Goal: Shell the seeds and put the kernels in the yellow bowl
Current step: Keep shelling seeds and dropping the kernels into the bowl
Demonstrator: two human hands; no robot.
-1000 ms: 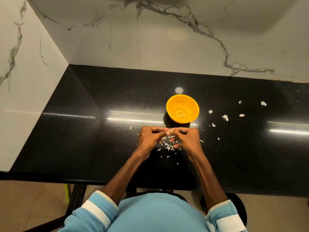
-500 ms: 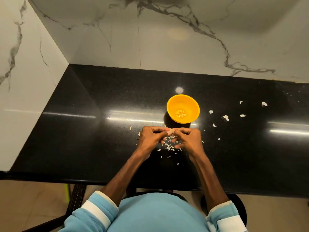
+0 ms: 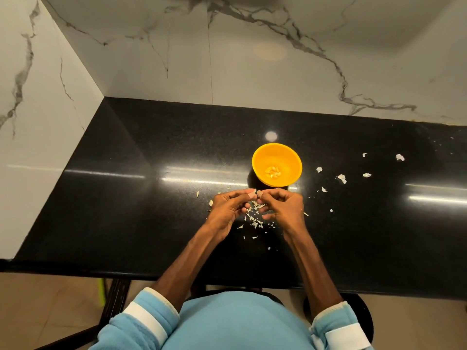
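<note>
Curled fingers [image 3: 243,197] of left hand [image 3: 227,209], right hand [image 3: 284,208] pinch seed [image 3: 258,194] near yellow bowl [image 3: 255,157]

Black counter [image 3: 126,198]; yellow bowl [image 3: 290,157]; scattered, probably shell, bits [image 3: 254,221].

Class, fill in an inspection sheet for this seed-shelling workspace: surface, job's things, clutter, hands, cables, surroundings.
Surface: black countertop, glossy, showing light reflections.
Job's things: yellow bowl upright, kernels at its bottom; a small pale seed between the fingertips.
Clutter: shell bits piled under the hands; white scraps scattered to the right of the bowl.
Hands: left hand and right hand meet fingertip to fingertip on the near side of the bowl, both pinching the seed.
Cables: nothing seen.
Surroundings: white marble walls behind and to the left.
</note>
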